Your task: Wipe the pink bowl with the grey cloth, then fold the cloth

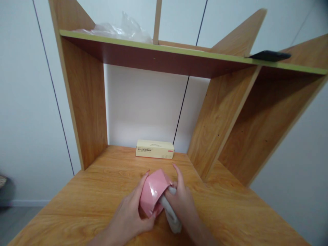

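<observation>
A shiny pink bowl with faceted sides [155, 188] is tilted on its side above the desk, its opening turned to the lower right. My left hand [134, 208] grips it from the left, thumb at the rim and fingers around the outer wall. In my right hand [181, 201] is a grey cloth [171, 213], pressed at the bowl's opening, with one end hanging below the hand. Some right fingertips are hidden inside the bowl; the index finger points up, away from the wall.
A cream cling-film box [155, 150] lies at the back of the wooden desk [84, 201]. The shelf [179, 52] above carries clear plastic wrapping [120, 30] and a dark flat object [270, 55]. An upright wooden panel [220, 126] stands to the right.
</observation>
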Tool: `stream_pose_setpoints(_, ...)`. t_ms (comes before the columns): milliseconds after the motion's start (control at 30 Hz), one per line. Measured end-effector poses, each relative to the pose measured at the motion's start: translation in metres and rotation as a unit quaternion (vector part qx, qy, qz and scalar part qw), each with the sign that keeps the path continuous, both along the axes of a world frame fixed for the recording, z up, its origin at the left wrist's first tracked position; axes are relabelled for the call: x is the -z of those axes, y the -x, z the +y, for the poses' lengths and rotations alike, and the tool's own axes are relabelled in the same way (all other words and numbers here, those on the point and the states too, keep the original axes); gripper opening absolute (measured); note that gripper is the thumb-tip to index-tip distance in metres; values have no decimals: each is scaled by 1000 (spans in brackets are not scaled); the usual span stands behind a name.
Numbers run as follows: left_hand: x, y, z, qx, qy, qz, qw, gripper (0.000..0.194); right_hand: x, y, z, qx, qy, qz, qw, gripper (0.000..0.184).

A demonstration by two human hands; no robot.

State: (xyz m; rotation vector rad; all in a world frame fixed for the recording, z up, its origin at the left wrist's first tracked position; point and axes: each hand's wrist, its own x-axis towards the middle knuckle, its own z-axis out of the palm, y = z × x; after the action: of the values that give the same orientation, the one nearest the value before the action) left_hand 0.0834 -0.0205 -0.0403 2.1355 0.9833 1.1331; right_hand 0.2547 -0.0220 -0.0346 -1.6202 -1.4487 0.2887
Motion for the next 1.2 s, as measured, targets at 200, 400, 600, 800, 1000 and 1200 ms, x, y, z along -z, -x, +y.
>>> stream_pose_setpoints(200,9,-6,6,-51,121,-80,988,77,-6,-5,-3,25,-52,-126,990,65)
stream_pose_setpoints(400,2,-2,22,-79,297,-197,931,68,-7,-11,-1,4,-30,-89,996,63)
stream_pose_setpoints(600,-8,11,34,-125,268,-321,900,56,-3,-37,12,-11,-8,-53,998,67)
stream_pose_setpoints(800,-11,13,33,-95,251,-392,880,43,15,-52,25,-39,98,-87,991,27)
stream_pose_setpoints(1000,-14,12,29,-63,256,-408,874,43,8,-18,16,-46,177,-139,973,27)
stream_pose_setpoints(1200,-15,9,25,-61,254,-403,877,54,-23,12,7,-119,150,-87,978,34)
